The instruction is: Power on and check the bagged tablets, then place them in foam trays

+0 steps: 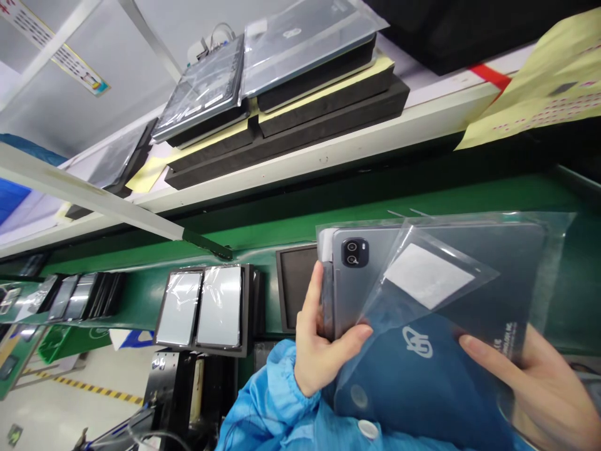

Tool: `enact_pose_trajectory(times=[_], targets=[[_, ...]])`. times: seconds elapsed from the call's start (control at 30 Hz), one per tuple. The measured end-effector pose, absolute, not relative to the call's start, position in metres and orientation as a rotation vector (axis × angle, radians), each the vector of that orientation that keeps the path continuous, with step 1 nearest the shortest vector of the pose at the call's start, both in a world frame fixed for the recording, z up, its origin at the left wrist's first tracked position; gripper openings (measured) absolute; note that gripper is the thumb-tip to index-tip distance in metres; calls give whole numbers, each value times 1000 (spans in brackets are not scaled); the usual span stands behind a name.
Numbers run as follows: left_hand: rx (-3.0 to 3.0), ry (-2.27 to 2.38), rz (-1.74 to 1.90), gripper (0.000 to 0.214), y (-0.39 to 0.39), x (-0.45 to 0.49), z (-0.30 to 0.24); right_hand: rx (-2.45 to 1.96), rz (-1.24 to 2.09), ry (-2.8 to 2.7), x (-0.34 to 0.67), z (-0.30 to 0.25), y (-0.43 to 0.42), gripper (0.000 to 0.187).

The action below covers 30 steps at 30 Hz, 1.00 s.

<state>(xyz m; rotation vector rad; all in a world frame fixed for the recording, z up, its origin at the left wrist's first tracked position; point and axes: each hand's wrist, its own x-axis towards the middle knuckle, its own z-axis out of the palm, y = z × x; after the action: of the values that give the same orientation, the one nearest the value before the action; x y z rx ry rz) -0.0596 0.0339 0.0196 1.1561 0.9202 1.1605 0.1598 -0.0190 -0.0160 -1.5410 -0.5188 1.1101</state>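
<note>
The left hand (323, 344) is partly closed around one edge of a bagged tablet (413, 376), thumb on its back; the right hand (539, 382) grips the other end, likewise partly closed. The tablet, camera side up, is held in front of the blue jacket (277, 401), a white packet (429, 275) in a clear pouch lying across it. Just beyond the left hand, which partly hides it, is a black tray (293, 294); farther left, another tray holds two wrapped tablets (220, 305). Behind the green bench (263, 250), a white shelf (323, 160) carries bagged devices on black foam blocks (300, 138), a slanting white post (117, 207) crosses the view, and a yellow sheet (539, 88) overhangs the shelf's edge
</note>
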Motion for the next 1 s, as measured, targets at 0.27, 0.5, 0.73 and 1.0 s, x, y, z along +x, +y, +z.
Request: enact_pose_trajectory(times=[0.27,0.5,0.73,1.0], targets=[[1419,960,1140,81,32,-70,-4,-1557,1247,-216,160,-9,-8,54],[1836,517,1346,91,50,-80,-71,-1430,1008,-940,168,-37,-5,27],[1835,188,1171,36,87,-94,33,-1327,933,-1228,160,-49,-23,17],[2223,58,935,22,106,-95,91,-1089,1013,-1236,165,-32,-25,32]])
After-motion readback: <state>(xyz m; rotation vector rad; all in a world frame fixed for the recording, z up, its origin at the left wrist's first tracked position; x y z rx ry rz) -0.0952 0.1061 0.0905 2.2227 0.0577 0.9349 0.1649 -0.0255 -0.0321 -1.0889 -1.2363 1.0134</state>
